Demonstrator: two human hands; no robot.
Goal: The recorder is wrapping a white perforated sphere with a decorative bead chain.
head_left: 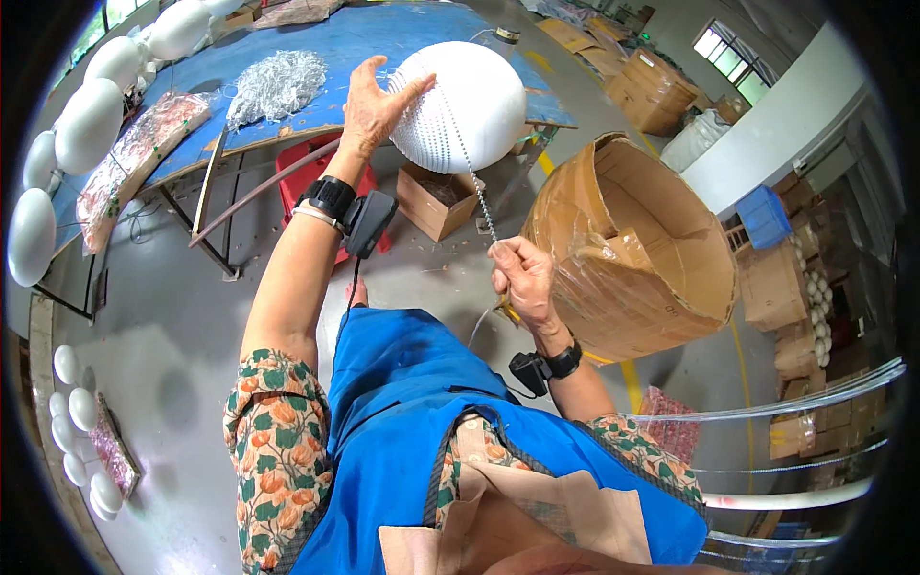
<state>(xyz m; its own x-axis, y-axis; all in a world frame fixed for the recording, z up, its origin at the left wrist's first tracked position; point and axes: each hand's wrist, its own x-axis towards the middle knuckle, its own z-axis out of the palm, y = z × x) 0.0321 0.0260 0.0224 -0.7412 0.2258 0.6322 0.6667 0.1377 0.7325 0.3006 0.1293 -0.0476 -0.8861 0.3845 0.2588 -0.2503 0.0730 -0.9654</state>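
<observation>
Around us we see a workshop with a smooth grey floor (192, 316) and, ahead, a blue worktop (393, 34) on metal legs. Near the centre of the view, the fingers of the right hand (527, 278) are pinched together on a strand of silvery beads (483, 198). From this grip we trace the strand upward, taut and slanting, onto a rounded white form (491, 101), across whose face it runs toward the left thumb. At the left hand (372, 107) we note spread fingers, with the thumb tip laid against the beaded side of the form; whether it presses the strand itself we cannot tell. We locate the form at the near edge of the worktop, its left part covered in close rows of beads, its right part plain white; what bears its weight we cannot make out.

Farther out, we observe a small open box (431, 213) below the form, near a red stool (299, 198), and a large open carton (580, 302) to the right. On the worktop, to the left of the form, we identify a heap of silvery strands (278, 88), then a clear-wrapped package (139, 163), and outermost a row of white oval forms (89, 126).
</observation>
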